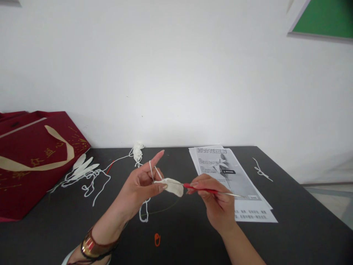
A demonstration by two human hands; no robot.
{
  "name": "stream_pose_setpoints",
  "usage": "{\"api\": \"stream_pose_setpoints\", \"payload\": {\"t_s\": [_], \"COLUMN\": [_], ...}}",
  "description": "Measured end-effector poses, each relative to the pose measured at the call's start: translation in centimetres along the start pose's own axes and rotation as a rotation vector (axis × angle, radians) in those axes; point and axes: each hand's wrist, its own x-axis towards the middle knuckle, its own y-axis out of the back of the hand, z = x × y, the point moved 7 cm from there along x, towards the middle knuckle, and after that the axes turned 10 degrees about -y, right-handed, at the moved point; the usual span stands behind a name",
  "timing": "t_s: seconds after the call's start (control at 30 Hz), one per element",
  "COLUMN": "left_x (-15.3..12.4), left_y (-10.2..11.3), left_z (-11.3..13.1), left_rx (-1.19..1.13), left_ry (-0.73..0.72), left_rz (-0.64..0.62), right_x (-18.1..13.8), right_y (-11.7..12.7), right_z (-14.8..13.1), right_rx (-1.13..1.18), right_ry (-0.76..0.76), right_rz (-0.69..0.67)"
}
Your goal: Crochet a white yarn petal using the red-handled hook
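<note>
My left hand pinches a small white crochet piece between thumb and fingers, its index finger raised with white yarn looped around it. My right hand is closed on a crochet hook with a red grip and silver ends. The hook's tip meets the upper edge of the piece; the exact stitch is too small to make out. Below the left hand hangs a loop of yarn, and a thin strand curves under the piece. An orange stitch marker lies on the table in front.
White crocheted petals with loose yarn tails lie at the left, beside a dark red gift bag. A white yarn bundle rests near the wall. Printed pattern sheets and a yarn scrap are on the right of the black table.
</note>
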Motion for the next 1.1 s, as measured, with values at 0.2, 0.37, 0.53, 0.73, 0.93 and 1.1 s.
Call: {"api": "stream_pose_setpoints", "payload": {"t_s": [0.2,0.37,0.53,0.73,0.93,1.1], "left_x": [0.1,0.2,0.2,-0.2,-0.7,-0.6], "left_y": [0.1,0.3,0.2,-0.2,-1.0,-0.9], "left_z": [-0.1,-0.5,-0.7,0.4,0.1,-0.6], "left_rx": [0.004,0.039,0.061,0.365,0.466,0.425], "left_ry": [0.009,0.04,0.059,-0.175,-0.372,-0.369], "left_rz": [-0.03,-0.075,-0.116,-0.045,0.005,0.053], "right_x": [0.4,0.3,0.3,0.8,0.2,0.0], "right_y": [0.1,0.6,1.1,0.2,-1.1,-1.2], "right_z": [-0.3,-0.2,0.7,3.9,5.8,5.5], "right_rx": [0.064,0.097,0.251,0.597,0.757,0.712], "right_ry": [-0.021,-0.046,-0.165,-0.543,-0.756,-0.712], "right_rz": [-0.018,-0.003,0.067,0.155,0.192,0.247]}}
